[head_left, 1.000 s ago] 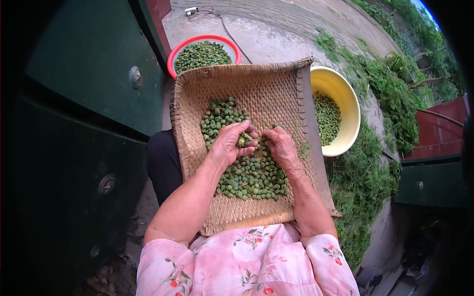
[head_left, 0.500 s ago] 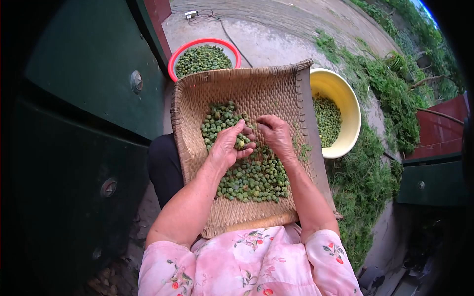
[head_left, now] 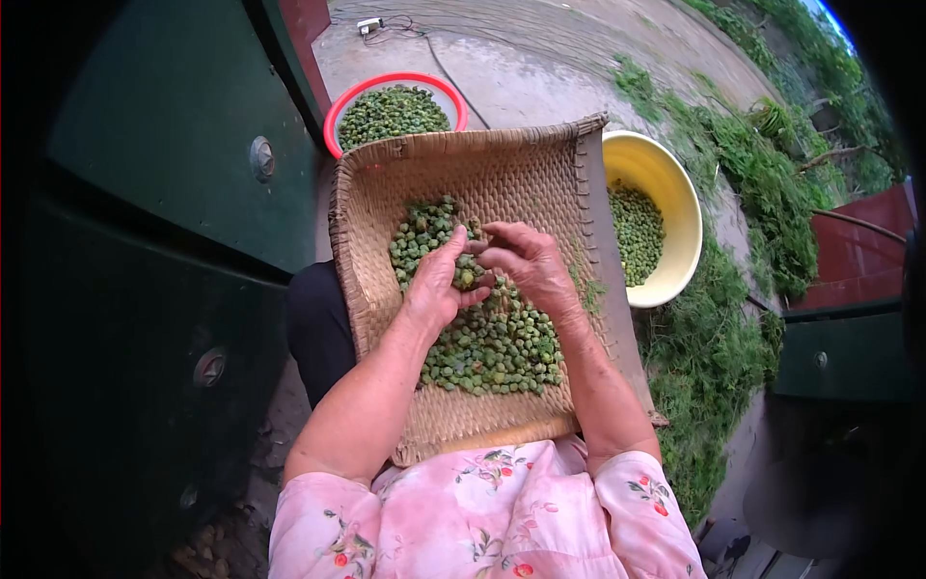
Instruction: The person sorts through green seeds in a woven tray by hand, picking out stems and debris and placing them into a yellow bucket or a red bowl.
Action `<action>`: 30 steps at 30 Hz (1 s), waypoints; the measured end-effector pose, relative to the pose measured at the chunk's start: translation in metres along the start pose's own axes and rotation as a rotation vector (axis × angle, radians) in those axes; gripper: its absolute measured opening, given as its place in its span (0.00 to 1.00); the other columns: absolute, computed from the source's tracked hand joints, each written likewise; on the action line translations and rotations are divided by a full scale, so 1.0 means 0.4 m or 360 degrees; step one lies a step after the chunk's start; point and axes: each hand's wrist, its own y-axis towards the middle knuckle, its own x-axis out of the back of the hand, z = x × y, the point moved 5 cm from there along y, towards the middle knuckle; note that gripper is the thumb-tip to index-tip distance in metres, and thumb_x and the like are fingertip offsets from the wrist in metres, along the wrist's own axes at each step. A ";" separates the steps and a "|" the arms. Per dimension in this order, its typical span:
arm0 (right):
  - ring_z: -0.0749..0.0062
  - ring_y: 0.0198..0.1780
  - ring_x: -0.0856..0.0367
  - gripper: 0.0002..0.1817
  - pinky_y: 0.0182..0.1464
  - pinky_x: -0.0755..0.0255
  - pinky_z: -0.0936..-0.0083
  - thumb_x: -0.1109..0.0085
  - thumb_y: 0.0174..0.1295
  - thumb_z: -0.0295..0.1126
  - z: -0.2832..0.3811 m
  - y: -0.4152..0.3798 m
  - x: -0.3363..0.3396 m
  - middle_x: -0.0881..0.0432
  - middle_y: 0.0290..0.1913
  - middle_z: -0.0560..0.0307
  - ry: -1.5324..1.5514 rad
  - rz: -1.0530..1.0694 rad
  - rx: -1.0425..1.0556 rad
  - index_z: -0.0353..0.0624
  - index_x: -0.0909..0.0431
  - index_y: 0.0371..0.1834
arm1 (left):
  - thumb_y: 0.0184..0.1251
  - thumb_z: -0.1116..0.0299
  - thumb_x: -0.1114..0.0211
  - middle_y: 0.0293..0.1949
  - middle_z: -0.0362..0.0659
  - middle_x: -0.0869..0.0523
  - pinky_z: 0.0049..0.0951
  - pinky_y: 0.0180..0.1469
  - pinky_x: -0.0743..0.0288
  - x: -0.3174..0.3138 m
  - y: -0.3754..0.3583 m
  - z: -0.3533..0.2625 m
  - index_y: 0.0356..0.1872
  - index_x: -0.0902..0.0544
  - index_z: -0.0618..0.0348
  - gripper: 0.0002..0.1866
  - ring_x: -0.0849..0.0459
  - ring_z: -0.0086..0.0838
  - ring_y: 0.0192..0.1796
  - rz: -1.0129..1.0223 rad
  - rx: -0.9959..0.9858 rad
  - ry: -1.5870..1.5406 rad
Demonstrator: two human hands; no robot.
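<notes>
A woven winnowing basket (head_left: 502, 421) rests on the lap, holding small round green fruits (head_left: 492, 352) in a loose heap. My left hand (head_left: 439, 285) is cupped over the heap with several of the same fruits (head_left: 467, 278) in its palm, the thumb raised. My right hand (head_left: 532, 267) reaches across to it, thumb and forefinger apart and their tips beside the left palm. I see nothing held between those right fingers, though the other fingertips are partly hidden.
Beyond the basket, a red-rimmed basin (head_left: 461, 99) holds more green fruits. At the right stands a yellow bucket (head_left: 682, 227), partly filled with them. Cut green foliage (head_left: 690, 357) lies on the ground. A dark green metal door (head_left: 164, 318) is close at the left; a cable (head_left: 446, 72) crosses the concrete.
My right hand has moved left to my left hand, its bunched fingers now spread apart. My left hand has shifted slightly left, with fruits still in its palm.
</notes>
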 end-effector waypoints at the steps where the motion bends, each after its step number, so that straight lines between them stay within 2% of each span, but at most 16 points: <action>1: 0.65 0.38 0.18 0.10 0.43 0.25 0.71 0.39 0.55 0.25 -0.001 0.002 0.034 0.19 0.40 0.52 -0.0304 -0.0232 0.0164 0.36 0.20 0.41 | 0.66 0.47 0.42 0.31 0.43 0.19 0.27 0.26 0.20 0.008 0.008 0.003 0.39 0.23 0.59 0.22 0.18 0.30 0.28 0.0027 0.0031 0.0006; 4: 0.58 0.37 0.21 0.11 0.43 0.26 0.67 0.36 0.52 0.26 -0.068 -0.011 0.138 0.21 0.37 0.51 -0.0803 -0.0604 0.0271 0.40 0.18 0.39 | 0.65 0.48 0.41 0.31 0.43 0.18 0.26 0.25 0.20 0.013 0.013 0.003 0.39 0.23 0.59 0.21 0.18 0.29 0.28 0.0055 0.0041 0.0043; 7: 0.55 0.41 0.26 0.13 0.46 0.30 0.64 0.33 0.48 0.29 -0.115 -0.034 0.168 0.24 0.36 0.52 -0.1352 -0.0623 0.0227 0.44 0.18 0.39 | 0.66 0.51 0.40 0.31 0.43 0.18 0.26 0.24 0.20 0.011 0.013 0.004 0.39 0.23 0.59 0.19 0.18 0.29 0.28 0.0073 0.0057 0.0091; 10: 0.57 0.45 0.28 0.14 0.48 0.32 0.64 0.32 0.47 0.32 -0.106 -0.047 0.146 0.24 0.38 0.54 -0.1556 -0.0623 0.0201 0.45 0.18 0.39 | 0.66 0.56 0.40 0.31 0.43 0.18 0.26 0.24 0.20 0.007 0.016 0.011 0.40 0.23 0.59 0.16 0.18 0.29 0.28 0.0104 0.0066 0.0156; 11: 0.56 0.48 0.29 0.16 0.50 0.33 0.65 0.31 0.46 0.32 -0.111 -0.046 0.142 0.25 0.42 0.54 -0.1553 -0.0620 0.0134 0.46 0.18 0.40 | 0.66 0.57 0.39 0.31 0.43 0.18 0.27 0.24 0.20 0.009 0.017 0.013 0.40 0.23 0.59 0.14 0.18 0.29 0.28 0.0112 0.0062 0.0180; 14: 0.56 0.48 0.29 0.16 0.51 0.33 0.63 0.32 0.46 0.31 -0.116 -0.041 0.132 0.25 0.41 0.54 -0.1645 -0.0621 0.0195 0.45 0.19 0.41 | 0.66 0.61 0.40 0.31 0.42 0.18 0.27 0.25 0.19 0.013 0.021 0.015 0.41 0.23 0.58 0.12 0.18 0.28 0.28 0.0129 0.0097 0.0241; 17: 0.56 0.45 0.27 0.13 0.49 0.32 0.63 0.35 0.49 0.29 -0.091 -0.047 0.125 0.23 0.39 0.52 -0.1406 -0.0744 0.0388 0.45 0.19 0.40 | 0.66 0.61 0.39 0.33 0.41 0.18 0.25 0.27 0.20 0.011 0.019 0.018 0.41 0.23 0.57 0.11 0.18 0.26 0.29 0.0100 0.0076 0.0321; 20: 0.54 0.41 0.23 0.12 0.45 0.29 0.64 0.38 0.50 0.27 -0.075 -0.046 0.075 0.21 0.36 0.49 -0.0510 -0.0505 0.0233 0.41 0.20 0.40 | 0.66 0.60 0.39 0.33 0.39 0.19 0.23 0.27 0.22 -0.001 0.010 0.019 0.41 0.22 0.55 0.11 0.19 0.24 0.30 0.0164 0.0068 0.0465; 23: 0.57 0.38 0.20 0.12 0.43 0.27 0.67 0.40 0.52 0.24 -0.021 -0.055 0.006 0.19 0.34 0.50 -0.0679 -0.0268 0.0375 0.37 0.21 0.41 | 0.66 0.58 0.38 0.33 0.37 0.19 0.21 0.26 0.26 -0.014 -0.001 0.019 0.40 0.21 0.53 0.11 0.20 0.23 0.29 0.0249 0.0079 0.0408; 26: 0.57 0.37 0.20 0.12 0.43 0.26 0.67 0.41 0.52 0.23 -0.054 -0.055 -0.002 0.19 0.34 0.50 0.0104 -0.0226 -0.0044 0.39 0.20 0.41 | 0.65 0.59 0.38 0.31 0.37 0.19 0.19 0.21 0.28 -0.003 0.008 0.019 0.39 0.21 0.53 0.10 0.21 0.21 0.26 0.0168 0.0075 0.0374; 27: 0.55 0.35 0.20 0.12 0.40 0.26 0.66 0.41 0.52 0.22 -0.052 -0.049 0.022 0.19 0.33 0.51 0.0078 -0.0306 -0.0009 0.40 0.20 0.42 | 0.66 0.60 0.38 0.30 0.37 0.19 0.17 0.19 0.28 0.003 0.010 0.017 0.38 0.22 0.54 0.10 0.21 0.20 0.25 0.0126 0.0055 0.0385; 30: 0.63 0.38 0.21 0.13 0.44 0.28 0.72 0.42 0.55 0.21 -0.081 -0.048 0.130 0.20 0.34 0.55 -0.0864 -0.0697 0.0392 0.41 0.20 0.44 | 0.65 0.62 0.39 0.30 0.39 0.18 0.16 0.16 0.30 0.005 0.011 0.006 0.36 0.22 0.55 0.08 0.20 0.20 0.23 0.0065 0.0014 0.0336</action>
